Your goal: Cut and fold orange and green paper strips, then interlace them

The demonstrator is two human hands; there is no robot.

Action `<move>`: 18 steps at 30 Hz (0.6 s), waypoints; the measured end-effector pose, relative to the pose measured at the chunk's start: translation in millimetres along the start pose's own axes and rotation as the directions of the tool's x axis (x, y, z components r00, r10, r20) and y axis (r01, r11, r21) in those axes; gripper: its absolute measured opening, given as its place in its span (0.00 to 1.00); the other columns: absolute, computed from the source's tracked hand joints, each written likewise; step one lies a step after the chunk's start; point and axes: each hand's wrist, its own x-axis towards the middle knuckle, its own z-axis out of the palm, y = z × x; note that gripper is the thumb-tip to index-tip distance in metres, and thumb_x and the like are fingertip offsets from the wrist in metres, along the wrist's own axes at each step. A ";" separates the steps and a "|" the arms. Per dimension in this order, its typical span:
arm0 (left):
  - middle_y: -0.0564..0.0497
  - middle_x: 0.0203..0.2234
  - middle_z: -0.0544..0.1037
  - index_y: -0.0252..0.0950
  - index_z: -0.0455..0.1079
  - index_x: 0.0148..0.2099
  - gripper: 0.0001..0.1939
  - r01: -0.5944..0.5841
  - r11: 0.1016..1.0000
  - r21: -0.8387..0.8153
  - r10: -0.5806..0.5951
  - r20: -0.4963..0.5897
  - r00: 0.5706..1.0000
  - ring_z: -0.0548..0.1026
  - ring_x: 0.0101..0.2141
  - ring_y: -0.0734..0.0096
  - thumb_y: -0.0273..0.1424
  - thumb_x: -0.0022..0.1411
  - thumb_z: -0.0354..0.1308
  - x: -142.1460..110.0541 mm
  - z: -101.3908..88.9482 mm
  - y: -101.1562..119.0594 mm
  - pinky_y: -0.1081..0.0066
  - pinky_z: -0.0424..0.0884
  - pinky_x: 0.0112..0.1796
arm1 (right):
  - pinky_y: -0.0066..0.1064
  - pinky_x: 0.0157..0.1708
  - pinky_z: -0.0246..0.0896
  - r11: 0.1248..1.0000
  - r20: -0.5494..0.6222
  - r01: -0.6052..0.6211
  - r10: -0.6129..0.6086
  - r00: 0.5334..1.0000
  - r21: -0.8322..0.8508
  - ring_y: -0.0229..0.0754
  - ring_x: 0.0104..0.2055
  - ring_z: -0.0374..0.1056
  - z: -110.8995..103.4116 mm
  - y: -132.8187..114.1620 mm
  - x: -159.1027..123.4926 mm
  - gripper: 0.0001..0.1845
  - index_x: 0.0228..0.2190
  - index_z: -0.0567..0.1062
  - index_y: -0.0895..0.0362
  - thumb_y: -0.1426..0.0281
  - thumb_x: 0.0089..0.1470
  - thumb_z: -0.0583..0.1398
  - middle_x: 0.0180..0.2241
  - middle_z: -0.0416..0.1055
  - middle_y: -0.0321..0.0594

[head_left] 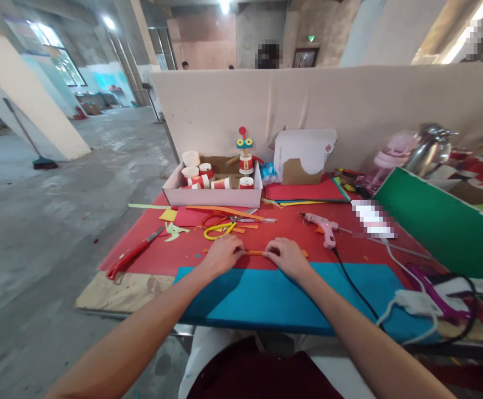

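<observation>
Left hand (pixel 225 254) and right hand (pixel 286 256) both on a thin orange strip (pixel 255 252), which lies crosswise over the red sheet (pixel 191 263), just beyond the edge of the blue sheet (pixel 266 296). Left fingertips pressed together, pinching the strip — right fingertips pinch it too, a short stretch showing between. Strip ends stick out past both hands.

Beyond the left hand: yellow-handled scissors (pixel 215 229), more orange strips around them. Pink glue gun (pixel 327 228) to the right, its black cord running over the blue sheet. Red-handled knife (pixel 131 256) at far left. Farther back — a box (pixel 212 197) of paper cups, one topped with a figure's blue-and-yellow eyes.
</observation>
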 end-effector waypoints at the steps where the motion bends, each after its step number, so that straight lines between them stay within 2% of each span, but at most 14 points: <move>1: 0.49 0.34 0.78 0.36 0.75 0.36 0.07 -0.016 1.000 -0.014 0.016 0.001 1.000 0.73 0.39 0.66 0.29 0.63 0.55 0.2 -0.6 -0.5 0.69 0.66 0.42 | 0.31 0.37 0.55 1.000 -0.002 0.013 -0.013 1.000 -0.013 0.41 0.37 0.68 0.6 0.0 -0.5 0.04 0.29 0.77 0.57 0.70 0.56 0.63 0.31 0.75 0.39; 5: 0.50 0.34 0.78 0.38 0.76 0.38 0.07 -0.098 0.994 -0.048 0.099 0.009 0.995 0.73 0.39 0.66 0.28 0.64 0.56 -3.3 -2.0 -1.8 0.69 0.65 0.41 | 0.32 0.38 0.54 0.997 -0.006 0.067 -0.068 0.998 -0.031 0.42 0.38 0.68 4.4 1.1 -2.8 0.03 0.31 0.77 0.55 0.70 0.57 0.62 0.33 0.75 0.39; 7: 0.50 0.34 0.78 0.38 0.77 0.38 0.08 -0.098 0.994 -0.048 0.099 0.014 0.995 0.72 0.38 0.66 0.29 0.64 0.55 -5.9 -1.9 -1.1 0.68 0.65 0.40 | 0.32 0.38 0.54 0.997 -0.012 0.076 -0.076 0.997 -0.016 0.42 0.37 0.68 6.5 2.4 -3.7 0.04 0.31 0.77 0.55 0.69 0.57 0.62 0.32 0.75 0.39; 13: 0.48 0.33 0.77 0.37 0.76 0.36 0.10 0.044 0.998 -0.045 -0.044 0.000 0.999 0.72 0.39 0.64 0.31 0.66 0.53 -7.7 -2.1 8.8 0.66 0.64 0.41 | 0.34 0.38 0.53 0.999 -0.063 0.032 -0.030 0.998 0.037 0.43 0.38 0.68 11.1 5.5 -6.0 0.05 0.30 0.76 0.54 0.69 0.58 0.62 0.33 0.76 0.38; 18: 0.47 0.34 0.77 0.36 0.74 0.35 0.10 0.139 0.990 0.008 -0.139 0.077 0.987 0.72 0.39 0.62 0.31 0.66 0.53 -0.5 -5.8 16.0 0.65 0.64 0.41 | 0.34 0.37 0.51 1.000 -0.055 0.008 -0.008 0.998 0.001 0.43 0.36 0.67 9.9 3.1 -5.5 0.08 0.30 0.74 0.55 0.67 0.61 0.59 0.32 0.75 0.38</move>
